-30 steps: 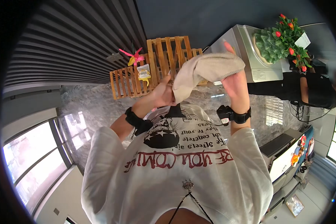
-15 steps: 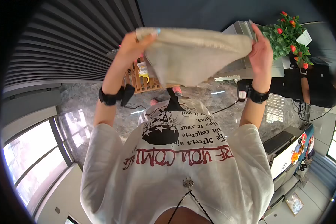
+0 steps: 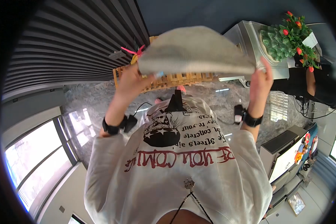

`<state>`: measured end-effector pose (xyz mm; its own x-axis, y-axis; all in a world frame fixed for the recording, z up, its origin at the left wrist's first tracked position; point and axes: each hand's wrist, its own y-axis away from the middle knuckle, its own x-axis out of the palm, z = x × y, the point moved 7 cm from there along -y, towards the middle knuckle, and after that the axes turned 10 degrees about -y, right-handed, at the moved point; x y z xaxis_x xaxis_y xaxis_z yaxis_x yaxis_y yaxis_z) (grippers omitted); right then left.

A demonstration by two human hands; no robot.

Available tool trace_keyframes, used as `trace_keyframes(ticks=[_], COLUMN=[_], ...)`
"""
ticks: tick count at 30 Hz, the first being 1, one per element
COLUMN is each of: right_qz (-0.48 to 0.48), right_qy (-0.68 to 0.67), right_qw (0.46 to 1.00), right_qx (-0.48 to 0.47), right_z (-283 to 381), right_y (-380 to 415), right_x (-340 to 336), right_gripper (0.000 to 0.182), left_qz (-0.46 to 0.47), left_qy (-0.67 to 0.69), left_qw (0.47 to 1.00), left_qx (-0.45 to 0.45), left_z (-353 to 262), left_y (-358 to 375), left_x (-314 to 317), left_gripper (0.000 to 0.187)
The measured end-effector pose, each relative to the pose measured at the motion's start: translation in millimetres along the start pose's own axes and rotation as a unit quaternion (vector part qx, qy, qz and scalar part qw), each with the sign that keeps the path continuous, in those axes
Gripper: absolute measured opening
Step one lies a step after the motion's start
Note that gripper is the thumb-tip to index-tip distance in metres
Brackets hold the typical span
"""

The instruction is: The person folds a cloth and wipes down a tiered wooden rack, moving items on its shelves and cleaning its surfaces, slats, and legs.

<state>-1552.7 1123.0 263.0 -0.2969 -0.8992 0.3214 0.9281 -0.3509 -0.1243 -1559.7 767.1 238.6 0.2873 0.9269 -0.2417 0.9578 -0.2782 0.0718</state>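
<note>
A beige ribbed cloth (image 3: 198, 50) is stretched between my two hands, its middle billowing up and away from me. My left hand (image 3: 132, 83) pinches its near left corner, thumb reaching along the edge. At the right corner, my right hand (image 3: 260, 83) grips the cloth, with one finger pointing up past it. The cloth hangs in the air above a slatted wooden rack (image 3: 171, 81) and hides much of it.
A grey box-shaped appliance (image 3: 246, 37) stands front right, with a red-flowered plant (image 3: 293, 46) on it. Something pink (image 3: 132, 51) shows by the ribbed dark wall (image 3: 82, 41). A person in black (image 3: 326, 80) is at the right. Cables lie on the marbled floor (image 3: 97, 93).
Both hands have come down and nearer to me. The cloth's hanging part has swung upward, so it now bulges above the held edge, and more of the wooden rack shows.
</note>
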Motion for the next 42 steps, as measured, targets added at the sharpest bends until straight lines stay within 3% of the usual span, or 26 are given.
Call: trace_keyframes(ticks=[2,7,9,11,12,15,16,17,18,19,20,21,22,24,25,26,28,30,32,33,35,36,38,39,40,42], right_qz=[-0.017,0.033,0.040,0.105,0.106,0.039,-0.013,-0.065,-0.047,-0.026,0.022,0.057,0.018,0.021,0.055,0.085,0.107,0.127,0.069,0.070,-0.039,-0.035,-0.038,0.005,0.009,0.083], right_qy=[0.080,0.078,0.138,0.118,0.117,0.041,0.124,0.205,0.257,0.308,0.232,0.254,0.229,0.224,0.121,0.016,-0.041,-0.099,-0.274,-0.272,-0.077,-0.075,0.005,0.086,0.087,0.307], right_qw=[0.995,0.980,0.967,0.975,0.975,0.992,0.984,0.966,0.948,0.926,0.916,0.898,0.874,0.857,0.805,0.730,0.720,0.707,0.762,0.762,0.941,0.941,0.988,0.995,0.995,0.940], right_qx=[0.056,0.178,0.212,0.154,0.154,0.113,0.128,0.143,0.181,0.217,0.325,0.355,0.429,0.463,0.578,0.677,0.685,0.689,0.583,0.584,0.328,0.328,0.151,0.053,0.053,-0.124], right_z=[-28.1,-94.4,-110.7,-132.0,-142.0,-174.9,-209.7,-242.6,-284.0,-313.1,-322.7,-346.9,-305.3,-318.6,-330.3,-335.4,-335.3,-342.1,-355.6,-348.6,-296.9,-288.3,-251.3,-223.4,-218.8,-193.5], right_y=[24.0,54.6,41.1,10.6,-3.2,-42.8,-48.4,-48.4,-41.9,-38.7,-15.5,-4.9,23.5,45.5,65.2,84.4,90.5,93.3,73.6,73.3,34.6,30.7,9.1,7.1,12.1,25.6], right_x=[-13.5,-26.9,-19.7,-13.5,-7.6,-3.7,-24.0,-46.8,-69.1,-82.7,-79.4,-91.1,-64.7,-72.6,-68.6,-62.8,-54.3,-47.7,-45.6,-36.3,-33.8,-28.0,-20.2,-0.8,8.9,40.8], right_gripper=[0.032,0.032,0.031,0.034,0.034,0.045,0.049,0.054,0.059,0.065,0.068,0.067,0.069,0.075,0.076,0.076,0.075,0.075,0.058,0.058,0.032,0.032,0.016,0.015,0.015,0.020], left_qz=[0.061,0.136,0.147,0.093,0.037,-0.142,-0.143,-0.183,-0.221,-0.175,-0.182,-0.148,-0.112,-0.087,-0.054,-0.058,-0.019,-0.033,-0.045,-0.034,-0.026,-0.022,-0.024,-0.031,-0.038,-0.037], left_qy=[0.099,0.084,0.066,-0.053,-0.017,0.077,0.075,-0.057,-0.187,-0.244,-0.245,-0.293,-0.339,-0.415,-0.486,-0.485,-0.550,-0.551,-0.552,-0.552,-0.551,-0.548,-0.545,-0.542,-0.538,-0.543], left_qw=[0.987,0.975,0.972,0.978,0.986,0.984,0.984,0.980,0.957,0.954,0.952,0.943,0.927,0.901,0.868,0.869,0.831,0.830,0.828,0.829,0.830,0.832,0.834,0.836,0.837,0.835], left_qx=[-0.110,-0.153,-0.173,-0.178,-0.159,-0.079,-0.075,-0.055,-0.037,-0.012,-0.012,0.050,0.111,0.096,0.083,0.081,0.082,0.082,0.084,0.081,0.078,0.079,0.078,0.085,0.093,0.086], left_z=[35.8,104.1,116.8,129.1,126.9,141.3,150.5,154.7,150.3,118.5,122.6,128.0,131.1,133.4,138.9,146.1,163.0,171.6,169.8,168.2,164.6,162.8,162.9,163.2,162.4,163.5], left_y=[25.7,57.7,47.3,15.6,-4.3,-59.7,-68.3,-73.5,-76.0,-69.9,-67.9,-66.6,-64.2,-58.1,-58.1,-57.4,-55.1,-56.5,-57.4,-55.8,-53.7,-52.7,-54.5,-54.7,-54.9,-56.4], left_x=[25.8,53.0,52.2,36.3,25.6,1.9,6.1,5.7,7.1,19.7,26.7,43.3,59.0,75.9,84.4,86.2,97.3,100.0,98.2,98.2,96.9,97.2,95.4,95.4,95.1,95.2], left_gripper=[0.030,0.032,0.031,0.033,0.036,0.044,0.044,0.045,0.045,0.050,0.050,0.054,0.058,0.061,0.064,0.064,0.066,0.067,0.068,0.069,0.070,0.071,0.072,0.072,0.072,0.072])
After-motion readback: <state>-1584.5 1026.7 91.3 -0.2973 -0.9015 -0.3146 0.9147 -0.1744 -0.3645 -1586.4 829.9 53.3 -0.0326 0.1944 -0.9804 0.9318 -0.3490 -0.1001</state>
